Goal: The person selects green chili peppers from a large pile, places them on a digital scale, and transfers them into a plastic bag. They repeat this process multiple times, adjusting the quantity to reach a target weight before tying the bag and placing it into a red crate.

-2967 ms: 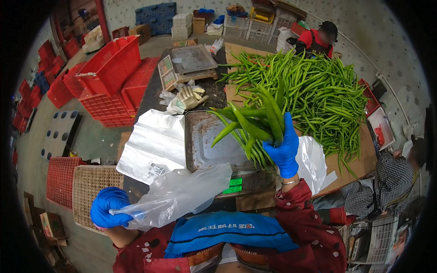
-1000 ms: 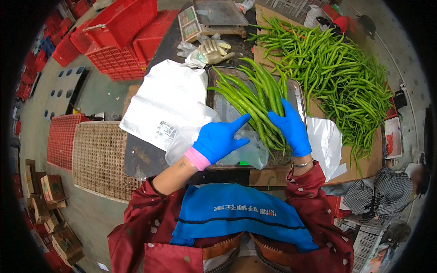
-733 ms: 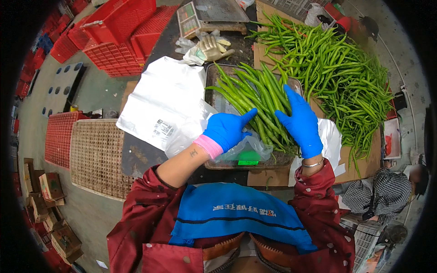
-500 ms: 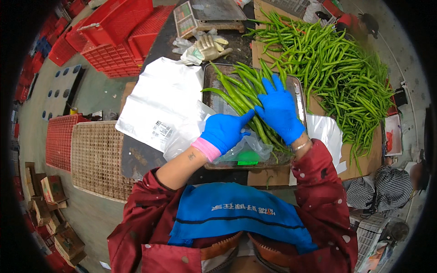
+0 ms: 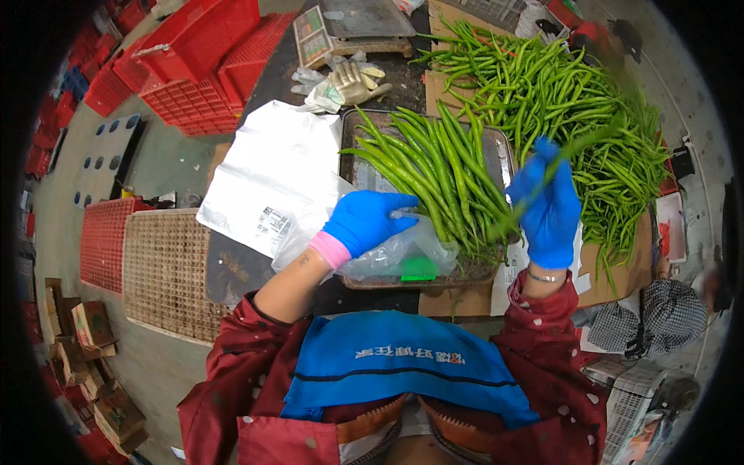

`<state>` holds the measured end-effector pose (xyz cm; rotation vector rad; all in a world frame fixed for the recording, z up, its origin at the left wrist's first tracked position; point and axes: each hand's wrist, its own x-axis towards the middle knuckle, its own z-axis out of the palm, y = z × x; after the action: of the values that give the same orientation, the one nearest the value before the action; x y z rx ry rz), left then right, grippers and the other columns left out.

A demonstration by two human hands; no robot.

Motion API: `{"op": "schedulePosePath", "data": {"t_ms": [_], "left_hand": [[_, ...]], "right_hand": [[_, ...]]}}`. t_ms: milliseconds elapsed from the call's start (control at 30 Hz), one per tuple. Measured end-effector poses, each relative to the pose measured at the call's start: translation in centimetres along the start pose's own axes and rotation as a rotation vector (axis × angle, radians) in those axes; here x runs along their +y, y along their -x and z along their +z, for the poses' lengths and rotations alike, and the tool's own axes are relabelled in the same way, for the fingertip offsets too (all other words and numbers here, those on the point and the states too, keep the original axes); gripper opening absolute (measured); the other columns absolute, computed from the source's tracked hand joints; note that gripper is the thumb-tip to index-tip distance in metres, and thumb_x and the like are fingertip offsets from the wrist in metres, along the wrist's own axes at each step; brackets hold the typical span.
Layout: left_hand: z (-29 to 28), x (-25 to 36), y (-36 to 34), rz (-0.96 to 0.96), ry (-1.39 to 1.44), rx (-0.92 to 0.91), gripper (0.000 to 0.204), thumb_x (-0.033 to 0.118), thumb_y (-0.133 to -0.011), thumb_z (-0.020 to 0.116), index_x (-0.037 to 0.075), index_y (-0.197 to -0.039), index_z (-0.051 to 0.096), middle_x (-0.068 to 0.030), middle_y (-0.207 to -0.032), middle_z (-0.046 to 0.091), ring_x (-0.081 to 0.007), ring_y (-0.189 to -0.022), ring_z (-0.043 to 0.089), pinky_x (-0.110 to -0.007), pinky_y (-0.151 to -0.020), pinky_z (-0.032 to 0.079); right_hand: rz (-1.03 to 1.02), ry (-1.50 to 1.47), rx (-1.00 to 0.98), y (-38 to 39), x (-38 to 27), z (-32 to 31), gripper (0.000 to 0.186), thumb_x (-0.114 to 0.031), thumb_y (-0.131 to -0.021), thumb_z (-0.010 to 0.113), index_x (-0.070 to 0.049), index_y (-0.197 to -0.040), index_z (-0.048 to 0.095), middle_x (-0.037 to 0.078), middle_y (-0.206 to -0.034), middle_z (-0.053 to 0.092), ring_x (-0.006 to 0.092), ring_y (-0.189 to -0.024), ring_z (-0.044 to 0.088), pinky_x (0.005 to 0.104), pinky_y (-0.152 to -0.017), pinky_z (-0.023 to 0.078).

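Note:
A bundle of long green chili peppers (image 5: 438, 167) lies lengthwise on a worn metal tray (image 5: 500, 139) in front of me. Under and beside its near end is a crumpled clear plastic bag (image 5: 387, 260) with a bright green patch. My left hand (image 5: 364, 225), blue-gloved with a pink cuff, is closed on the bag's edge by the bundle's left side. To the right of the tray, my blue-gloved right hand (image 5: 549, 213) grips a single chili pepper (image 5: 585, 143), smeared by motion. The right fingers are partly blurred.
A large heap of green chili peppers (image 5: 573, 116) covers cardboard at the right. White bags (image 5: 271, 170) lie left of the tray. Beyond it are a used glove (image 5: 353, 84) and a weighing scale (image 5: 364, 27). Red crates (image 5: 194, 70) stand at far left; a person in checkered cloth (image 5: 670, 318) is at right.
My right hand has moved right, off the bundle, and now holds one chili pepper. My left hand has drawn slightly left, its pointing finger now curled in.

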<state>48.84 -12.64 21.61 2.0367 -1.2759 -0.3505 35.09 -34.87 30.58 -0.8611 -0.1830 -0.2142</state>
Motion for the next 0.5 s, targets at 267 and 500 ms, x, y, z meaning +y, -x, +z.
{"op": "schedulePosePath", "data": {"t_ms": [267, 500], "left_hand": [[-7.1, 1.2, 1.5, -0.472, 0.566, -0.106, 0.027, 0.025, -0.089, 0.065, 0.005, -0.108, 0.069, -0.0023, -0.09, 0.069, -0.0051, -0.058, 0.055, -0.02, -0.05, 0.045], [-12.0, 3.9, 6.6, 0.009, 0.481, -0.443, 0.024, 0.012, -0.085, 0.067, 0.006, -0.108, 0.07, -0.0072, -0.095, 0.071, -0.0123, -0.069, 0.064, -0.024, -0.061, 0.05]], "right_hand": [[0.497, 1.228, -0.243, 7.5, 4.9, 3.8, 0.036, -0.027, -0.087, 0.064, -0.003, -0.114, 0.064, 0.015, -0.103, 0.068, 0.0202, -0.086, 0.068, 0.0338, -0.075, 0.054], [0.366, 1.828, 0.431, 1.3, 0.0, -3.6, 0.068, -0.05, -0.078, 0.066, -0.003, -0.126, 0.053, 0.021, -0.103, 0.066, 0.0368, -0.093, 0.064, 0.0412, -0.08, 0.051]]}}
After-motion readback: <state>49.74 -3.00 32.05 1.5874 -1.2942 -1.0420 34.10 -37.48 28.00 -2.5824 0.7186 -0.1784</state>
